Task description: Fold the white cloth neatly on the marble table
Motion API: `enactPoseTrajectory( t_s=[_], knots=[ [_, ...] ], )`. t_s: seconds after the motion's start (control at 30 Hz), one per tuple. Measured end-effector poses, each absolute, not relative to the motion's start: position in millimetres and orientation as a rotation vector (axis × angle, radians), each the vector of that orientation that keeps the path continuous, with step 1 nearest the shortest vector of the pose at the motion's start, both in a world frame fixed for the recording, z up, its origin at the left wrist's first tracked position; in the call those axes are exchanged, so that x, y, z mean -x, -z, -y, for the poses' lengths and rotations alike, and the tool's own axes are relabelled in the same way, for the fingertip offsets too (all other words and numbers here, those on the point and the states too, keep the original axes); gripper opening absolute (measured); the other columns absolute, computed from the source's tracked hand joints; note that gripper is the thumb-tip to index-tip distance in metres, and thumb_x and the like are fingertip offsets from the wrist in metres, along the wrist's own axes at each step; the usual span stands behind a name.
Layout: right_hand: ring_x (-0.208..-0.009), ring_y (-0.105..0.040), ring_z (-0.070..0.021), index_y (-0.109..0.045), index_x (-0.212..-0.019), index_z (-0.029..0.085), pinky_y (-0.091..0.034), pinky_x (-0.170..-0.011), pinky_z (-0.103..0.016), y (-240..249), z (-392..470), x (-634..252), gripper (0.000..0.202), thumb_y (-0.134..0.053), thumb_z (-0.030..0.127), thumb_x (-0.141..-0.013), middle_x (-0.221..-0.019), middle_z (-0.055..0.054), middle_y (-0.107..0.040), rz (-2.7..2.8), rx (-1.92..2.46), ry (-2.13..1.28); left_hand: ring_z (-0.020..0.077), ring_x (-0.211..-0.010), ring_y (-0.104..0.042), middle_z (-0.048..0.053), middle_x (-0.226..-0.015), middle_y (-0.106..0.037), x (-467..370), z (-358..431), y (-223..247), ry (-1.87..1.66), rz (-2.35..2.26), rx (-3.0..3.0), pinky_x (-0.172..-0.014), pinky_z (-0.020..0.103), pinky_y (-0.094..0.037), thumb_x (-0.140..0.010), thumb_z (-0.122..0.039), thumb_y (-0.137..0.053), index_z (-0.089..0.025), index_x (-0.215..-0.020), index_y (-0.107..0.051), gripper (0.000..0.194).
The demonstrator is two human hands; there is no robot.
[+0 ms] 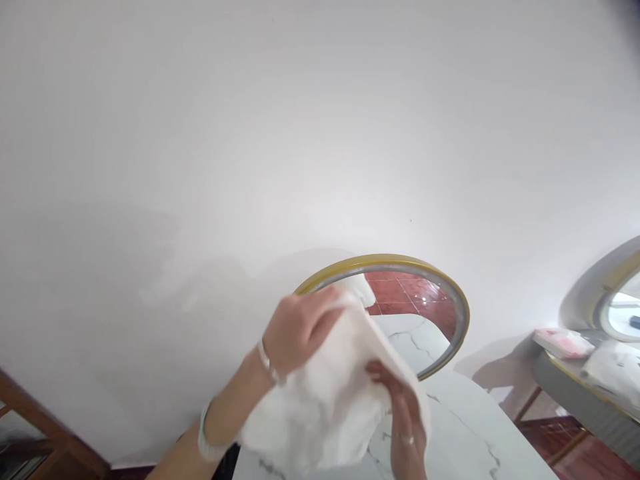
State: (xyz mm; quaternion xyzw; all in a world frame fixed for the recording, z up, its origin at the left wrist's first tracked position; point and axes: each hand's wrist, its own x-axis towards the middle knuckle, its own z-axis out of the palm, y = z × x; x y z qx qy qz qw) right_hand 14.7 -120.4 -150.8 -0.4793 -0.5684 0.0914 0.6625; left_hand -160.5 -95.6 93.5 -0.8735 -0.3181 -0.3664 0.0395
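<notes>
A thin white cloth (pixel 325 393), slightly blurred, hangs in front of me over the marble-patterned tabletop (pixel 465 420). My left hand (pixel 303 330) pinches its upper edge with closed fingers and wears bracelets at the wrist. Lower and to the right, my right hand (pixel 407 420) holds the cloth near its right side, part of the fabric folding around the hand. There is a ring on one of its fingers. Behind the cloth, a round mirror (pixel 443 293) with a gold rim stands at the wall, partly covered by my left hand and the cloth.
At right is a second table (pixel 590 393) with a pink-and-white packet (pixel 565 342), a white plastic bag (pixel 615 370) and another round mirror (pixel 625 310). A wooden frame (pixel 50 433) stands low at left. The white wall (pixel 300 133) rises close behind the tabletop.
</notes>
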Motion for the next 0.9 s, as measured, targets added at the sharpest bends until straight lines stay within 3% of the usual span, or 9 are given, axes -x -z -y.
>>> enactPoseTrajectory(
  t_s=[0.1,0.17,0.23,0.27,0.37,0.57,0.77,0.83,0.9],
  knots=[
    [-0.111,-0.057,-0.0264,-0.049,-0.132,0.019,-0.046,-0.091,-0.046,75,84,-24,0.049,-0.021,0.041,-0.099,-0.125,-0.013,-0.058,1.147,0.958,-0.245,0.0152,-0.055,-0.059,-0.004,-0.057,-0.05,152,39,-120,1.164,1.187,2.424,-0.058,0.023,-0.042,-0.098,-0.033,-0.037,-0.019,-0.095,-0.059,0.026],
    [-0.13,-0.042,-0.0279,-0.038,-0.141,0.022,-0.036,-0.103,-0.051,42,61,-26,0.05,-0.031,0.045,-0.097,-0.14,-0.014,-0.044,1.184,1.036,-0.071,0.0163,-0.059,-0.059,-0.004,-0.058,-0.048,143,5,-123,1.145,1.359,2.351,-0.061,0.024,-0.043,-0.096,-0.029,-0.044,-0.018,-0.089,-0.059,0.02],
    [-0.14,-0.023,-0.0312,-0.034,-0.144,0.025,-0.022,-0.109,-0.059,32,42,-24,0.055,-0.039,0.049,-0.095,-0.151,-0.014,-0.027,1.26,1.153,0.152,0.0182,-0.072,-0.061,0.0,-0.073,-0.057,135,-18,-114,1.202,1.44,2.273,-0.066,0.027,-0.046,-0.088,-0.021,-0.057,-0.018,-0.092,-0.06,0.006],
    [-0.142,-0.016,-0.0336,-0.033,-0.145,0.027,-0.017,-0.109,-0.063,34,34,-23,0.057,-0.04,0.051,-0.094,-0.154,-0.014,-0.019,1.287,1.211,0.244,0.019,-0.08,-0.062,0.002,-0.084,-0.06,131,-24,-106,1.268,1.421,2.228,-0.071,0.029,-0.047,-0.084,-0.016,-0.061,-0.018,-0.095,-0.06,0.011],
    [-0.143,-0.007,-0.0402,-0.028,-0.147,0.028,-0.012,-0.103,-0.072,50,19,-21,0.063,-0.042,0.055,-0.092,-0.157,-0.016,-0.003,1.284,1.348,0.358,0.0181,-0.093,-0.061,0.004,-0.097,-0.062,124,-25,-83,1.454,1.211,2.224,-0.082,0.031,-0.049,-0.087,-0.014,-0.057,-0.019,-0.094,-0.061,0.01],
    [-0.143,-0.004,-0.0397,-0.019,-0.15,0.025,-0.014,-0.104,-0.07,42,8,-26,0.07,-0.041,0.057,-0.092,-0.157,-0.018,0.001,1.181,1.342,0.482,0.0203,-0.103,-0.064,0.006,-0.11,-0.068,132,-9,-57,1.223,1.032,2.489,-0.086,0.034,-0.053,-0.094,-0.042,-0.048,-0.02,-0.125,-0.053,0.039],
    [-0.143,-0.004,-0.0431,-0.027,-0.148,0.028,-0.009,-0.102,-0.076,10,-7,-13,0.059,-0.043,0.045,-0.094,-0.159,-0.013,-0.001,1.218,1.266,0.667,0.0186,-0.112,-0.062,0.008,-0.121,-0.067,156,-12,-36,1.474,0.986,2.305,-0.094,0.034,-0.051,-0.099,-0.031,-0.039,-0.02,-0.124,-0.057,0.033],
    [-0.143,-0.006,-0.0443,-0.029,-0.148,0.028,-0.008,-0.102,-0.076,8,-9,3,0.06,-0.047,0.042,-0.092,-0.159,-0.012,-0.002,1.312,1.214,0.748,0.0176,-0.097,-0.066,0.008,-0.107,-0.071,174,-9,-19,1.595,1.149,2.259,-0.083,0.03,-0.053,-0.099,-0.033,-0.038,-0.019,-0.115,-0.062,0.032],
    [-0.142,-0.007,-0.045,-0.03,-0.148,0.03,-0.009,-0.104,-0.075,16,-11,22,0.063,-0.052,0.041,-0.09,-0.159,-0.011,-0.005,1.423,1.154,0.818,0.0135,-0.068,-0.062,0.004,-0.076,-0.069,195,-4,10,1.685,1.366,2.199,-0.064,0.023,-0.049,-0.098,-0.038,-0.038,-0.018,-0.09,-0.066,0.035]
  ],
)
